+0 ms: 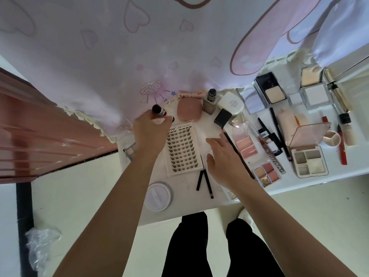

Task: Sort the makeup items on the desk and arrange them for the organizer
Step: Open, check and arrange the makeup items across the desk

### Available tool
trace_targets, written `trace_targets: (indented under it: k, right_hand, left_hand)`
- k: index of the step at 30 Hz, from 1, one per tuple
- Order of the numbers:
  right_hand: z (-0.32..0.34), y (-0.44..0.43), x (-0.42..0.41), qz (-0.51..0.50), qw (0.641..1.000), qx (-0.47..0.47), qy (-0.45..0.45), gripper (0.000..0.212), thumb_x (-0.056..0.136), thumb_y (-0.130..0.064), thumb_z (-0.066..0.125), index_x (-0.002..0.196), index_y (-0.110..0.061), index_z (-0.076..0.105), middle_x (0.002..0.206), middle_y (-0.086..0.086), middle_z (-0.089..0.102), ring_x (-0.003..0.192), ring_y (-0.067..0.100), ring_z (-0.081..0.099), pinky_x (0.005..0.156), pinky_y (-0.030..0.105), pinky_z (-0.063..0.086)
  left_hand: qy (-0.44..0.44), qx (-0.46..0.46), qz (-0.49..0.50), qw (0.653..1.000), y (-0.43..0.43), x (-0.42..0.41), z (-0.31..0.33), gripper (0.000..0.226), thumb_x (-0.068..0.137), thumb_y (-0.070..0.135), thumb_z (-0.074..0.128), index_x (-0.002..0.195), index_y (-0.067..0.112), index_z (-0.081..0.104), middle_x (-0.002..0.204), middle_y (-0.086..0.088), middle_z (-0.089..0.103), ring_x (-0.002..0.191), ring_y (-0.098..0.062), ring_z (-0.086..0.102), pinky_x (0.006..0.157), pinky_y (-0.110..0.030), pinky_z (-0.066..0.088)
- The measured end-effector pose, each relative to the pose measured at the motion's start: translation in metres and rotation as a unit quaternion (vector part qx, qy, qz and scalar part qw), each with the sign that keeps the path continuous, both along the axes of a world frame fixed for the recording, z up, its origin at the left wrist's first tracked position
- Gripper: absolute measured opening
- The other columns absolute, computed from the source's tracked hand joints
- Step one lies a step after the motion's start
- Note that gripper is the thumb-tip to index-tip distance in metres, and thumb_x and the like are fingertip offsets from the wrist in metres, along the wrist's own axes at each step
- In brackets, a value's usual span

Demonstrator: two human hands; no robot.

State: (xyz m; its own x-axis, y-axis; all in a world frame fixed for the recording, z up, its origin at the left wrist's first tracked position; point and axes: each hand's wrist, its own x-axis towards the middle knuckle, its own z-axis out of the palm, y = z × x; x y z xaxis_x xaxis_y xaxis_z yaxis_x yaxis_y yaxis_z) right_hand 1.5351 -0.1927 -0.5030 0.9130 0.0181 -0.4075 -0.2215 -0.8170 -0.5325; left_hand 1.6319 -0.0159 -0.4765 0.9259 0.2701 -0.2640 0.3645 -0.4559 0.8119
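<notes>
Bright, diffuse daylight with no hard-edged shadows. The source reads as upper right: the fabric (339,27) there glows bluish-white, near clipping, and the left side is dimmer. The white desk (355,160) is close to overexposed at right. The left hand (148,132), gripping a dark-capped bottle (157,110), and the right hand (221,156) throw only faint, soft-edged shadows on the desk. There is streaky glare on the glossy red-brown panel (50,136) and reflections on the clear palette lid (308,134). Wide-angle distortion is strong: the desk edge bows and the forearms stretch toward the lower corners. Overall slightly soft. The lash tray (183,148) print is only partly legible, and the plastic wrap (40,242) at lower left is smeared.
</notes>
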Motion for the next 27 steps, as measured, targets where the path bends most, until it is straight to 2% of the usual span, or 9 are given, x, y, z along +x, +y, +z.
trace_targets:
  k: [4, 9, 13, 16, 19, 22, 24, 27]
  right_hand:
    - [0.001, 0.003, 0.001, 0.010, 1.000, -0.012, -0.011, 0.049, 0.100, -0.012, 0.048, 0.148, -0.008, 0.040, 0.150, 0.006, 0.044, 0.144, 0.024, 0.033, 0.120, 0.035, 0.025]
    - [0.001, 0.001, 0.001, 0.015, 1.000, -0.014, -0.010, 0.050, 0.100, -0.013, 0.047, 0.149, -0.009, 0.038, 0.153, 0.004, 0.041, 0.147, 0.022, 0.028, 0.119, 0.031, 0.022]
    - [0.000, 0.000, 0.000, 0.017, 1.000, -0.012, -0.014, 0.051, 0.099, -0.012, 0.047, 0.150, -0.010, 0.038, 0.154, 0.004, 0.041, 0.147, 0.023, 0.028, 0.119, 0.028, 0.021]
    - [-0.001, 0.000, 0.000, 0.012, 1.000, -0.006, -0.015, 0.051, 0.099, -0.012, 0.048, 0.149, -0.010, 0.039, 0.154, 0.003, 0.041, 0.147, 0.022, 0.027, 0.119, 0.029, 0.021]
    - [-0.003, -0.001, 0.000, 0.011, 1.000, -0.004, -0.018, 0.051, 0.100, -0.012, 0.047, 0.150, -0.011, 0.039, 0.154, 0.002, 0.041, 0.147, 0.021, 0.027, 0.118, 0.028, 0.022]
    - [-0.004, -0.003, 0.000, 0.011, 1.000, -0.003, -0.018, 0.051, 0.100, -0.012, 0.047, 0.150, -0.012, 0.039, 0.153, 0.001, 0.041, 0.147, 0.021, 0.028, 0.118, 0.027, 0.023]
    - [-0.005, -0.003, 0.000, 0.010, 1.000, -0.001, -0.020, 0.050, 0.099, -0.011, 0.048, 0.149, -0.011, 0.041, 0.152, 0.002, 0.043, 0.146, 0.021, 0.029, 0.118, 0.029, 0.023]
    - [-0.007, -0.003, -0.001, 0.008, 1.000, 0.003, -0.024, 0.050, 0.097, -0.010, 0.050, 0.147, -0.010, 0.043, 0.150, 0.002, 0.045, 0.145, 0.023, 0.032, 0.116, 0.029, 0.026]
  left_hand:
    - [-0.033, 0.027, -0.024, 0.999, -0.018, 0.007, -0.008, 0.011, 0.082, 0.027, 0.069, 0.088, 0.032, 0.062, 0.091, 0.009, 0.070, 0.076, -0.026, 0.071, 0.074, -0.048, 0.060]
    - [-0.049, 0.064, -0.019, 0.997, -0.024, 0.005, -0.014, 0.008, 0.083, 0.028, 0.067, 0.090, 0.030, 0.064, 0.092, 0.004, 0.071, 0.078, -0.027, 0.071, 0.075, -0.048, 0.059]
    - [-0.049, 0.097, -0.009, 0.994, -0.021, 0.004, -0.012, 0.013, 0.082, 0.030, 0.069, 0.094, 0.024, 0.068, 0.087, 0.000, 0.073, 0.080, -0.024, 0.070, 0.078, -0.040, 0.057]
    - [-0.043, 0.085, 0.005, 0.995, -0.017, 0.004, -0.007, 0.013, 0.082, 0.031, 0.071, 0.091, 0.024, 0.066, 0.086, 0.009, 0.070, 0.079, -0.024, 0.070, 0.077, -0.035, 0.056]
    - [-0.070, 0.066, 0.015, 0.995, -0.014, 0.004, 0.003, 0.022, 0.079, 0.035, 0.073, 0.096, 0.022, 0.071, 0.085, 0.007, 0.072, 0.078, -0.024, 0.070, 0.078, -0.040, 0.058]
    - [-0.108, 0.065, 0.016, 0.992, -0.010, 0.015, 0.018, 0.015, 0.080, 0.031, 0.073, 0.094, 0.027, 0.071, 0.080, 0.009, 0.069, 0.076, -0.020, 0.069, 0.075, -0.039, 0.058]
    - [-0.106, 0.074, -0.013, 0.991, -0.005, 0.030, 0.023, 0.017, 0.077, 0.036, 0.070, 0.093, 0.030, 0.070, 0.082, 0.006, 0.072, 0.069, -0.022, 0.070, 0.067, -0.045, 0.060]
    - [-0.030, 0.133, -0.110, 0.985, -0.002, 0.055, 0.027, 0.025, 0.073, 0.035, 0.070, 0.096, 0.024, 0.071, 0.086, 0.002, 0.072, 0.070, -0.027, 0.071, 0.065, -0.045, 0.060]
